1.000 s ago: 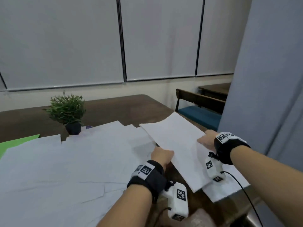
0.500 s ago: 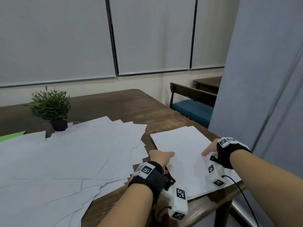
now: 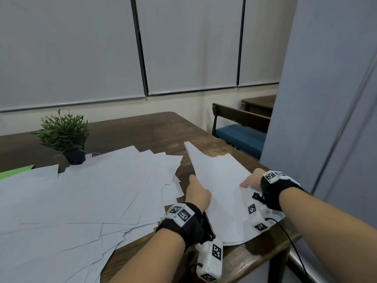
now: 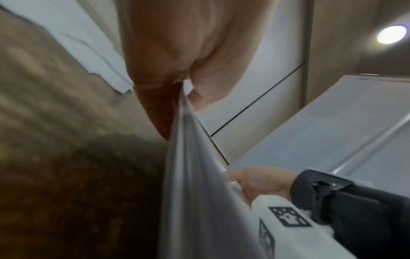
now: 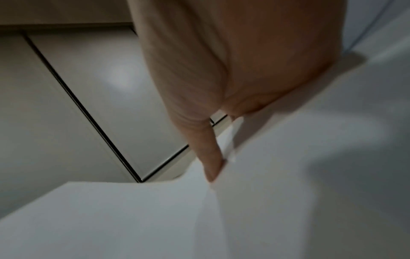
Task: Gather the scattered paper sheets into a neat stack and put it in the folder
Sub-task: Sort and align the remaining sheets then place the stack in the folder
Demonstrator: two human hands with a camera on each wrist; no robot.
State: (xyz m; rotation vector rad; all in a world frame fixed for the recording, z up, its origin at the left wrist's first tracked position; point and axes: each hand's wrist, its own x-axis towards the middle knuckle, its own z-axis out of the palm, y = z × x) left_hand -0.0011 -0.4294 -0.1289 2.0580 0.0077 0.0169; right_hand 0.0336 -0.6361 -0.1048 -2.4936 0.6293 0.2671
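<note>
A stack of white paper sheets [image 3: 220,186] is tilted up over the table's right corner, left edge raised and lower right part on the wood. My left hand [image 3: 199,194] pinches its left edge, seen close in the left wrist view as thumb and fingers closing on the stack's edge [image 4: 188,175]. My right hand [image 3: 252,180] holds the right side, its thumb [image 5: 208,150] lying on top of the sheets [image 5: 244,219]. Several scattered sheets [image 3: 81,190] overlap across the table to the left. A green folder [image 3: 16,172] shows at the far left, partly under paper.
A small potted plant [image 3: 65,135] stands behind the scattered sheets. Bare brown table [image 3: 155,131] lies beyond the stack. The table's edge runs just right of my hands, with a blue-seated chair [image 3: 240,135] and a grey partition [image 3: 326,99] past it.
Half a second ago the stack lay flat on the table under both hands. Now its left edge is lifted and the stack is tilted. The head view has shifted slightly.
</note>
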